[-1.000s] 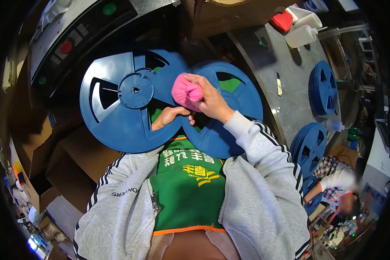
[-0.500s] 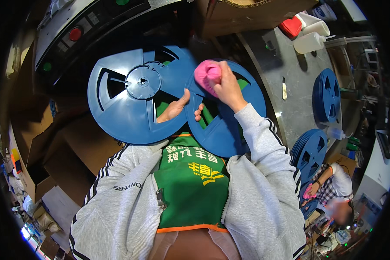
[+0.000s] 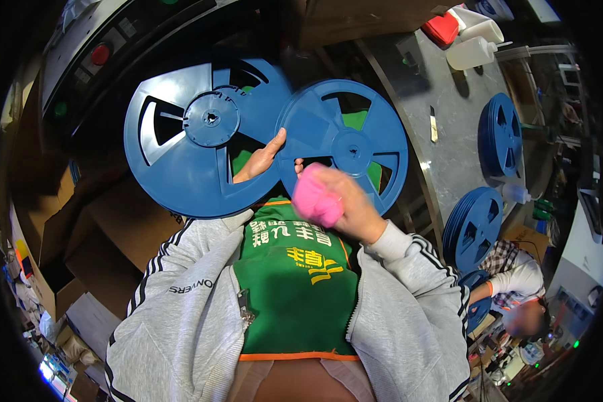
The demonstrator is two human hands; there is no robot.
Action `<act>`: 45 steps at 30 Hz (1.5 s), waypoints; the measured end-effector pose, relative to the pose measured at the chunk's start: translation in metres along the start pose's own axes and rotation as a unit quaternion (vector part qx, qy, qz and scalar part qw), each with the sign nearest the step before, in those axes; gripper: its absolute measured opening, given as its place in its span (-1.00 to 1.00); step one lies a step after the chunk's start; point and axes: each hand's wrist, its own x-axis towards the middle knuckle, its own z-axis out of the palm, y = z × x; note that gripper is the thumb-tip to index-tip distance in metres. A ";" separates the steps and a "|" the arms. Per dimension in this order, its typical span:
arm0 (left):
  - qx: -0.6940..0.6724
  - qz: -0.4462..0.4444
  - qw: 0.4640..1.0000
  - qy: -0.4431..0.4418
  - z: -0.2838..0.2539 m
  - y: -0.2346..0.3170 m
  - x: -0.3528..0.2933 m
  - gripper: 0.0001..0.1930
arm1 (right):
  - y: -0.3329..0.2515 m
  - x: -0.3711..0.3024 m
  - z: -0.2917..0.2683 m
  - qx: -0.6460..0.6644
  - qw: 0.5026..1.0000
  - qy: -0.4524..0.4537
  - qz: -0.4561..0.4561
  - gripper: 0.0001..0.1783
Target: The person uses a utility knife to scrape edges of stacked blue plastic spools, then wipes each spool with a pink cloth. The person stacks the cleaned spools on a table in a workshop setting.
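Note:
Two blue plastic reels are held up in front of my chest, side by side with their rims overlapping. The left reel (image 3: 161,167) shows a toothed hub and cut-out windows; the right reel (image 3: 353,151) is now mostly uncovered. My left hand (image 3: 260,161) is closed where the rims meet, thumb on the near side, with fingertips showing through a window of the right reel. Bunched in my right hand (image 3: 356,202) is a bright pink cloth (image 3: 317,195), blurred by motion, at the lower left edge of the right reel.
On the grey bench (image 3: 419,100) at right lie a utility knife (image 3: 433,125) and a white squeeze bottle (image 3: 472,53). Stacks of blue reels (image 3: 474,228) stand along its near side. A co-worker (image 3: 516,275) is at lower right. Cardboard boxes (image 3: 107,234) are at left.
My right hand has brought the pink cloth down from the upper part of the right reel to its lower left edge. The reels have shifted slightly, still in my left hand.

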 end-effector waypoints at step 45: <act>-0.132 0.018 0.989 -0.057 0.023 0.008 -0.022 -0.61 | -0.167 0.124 -0.104 0.345 0.922 -0.104 0.140 -0.53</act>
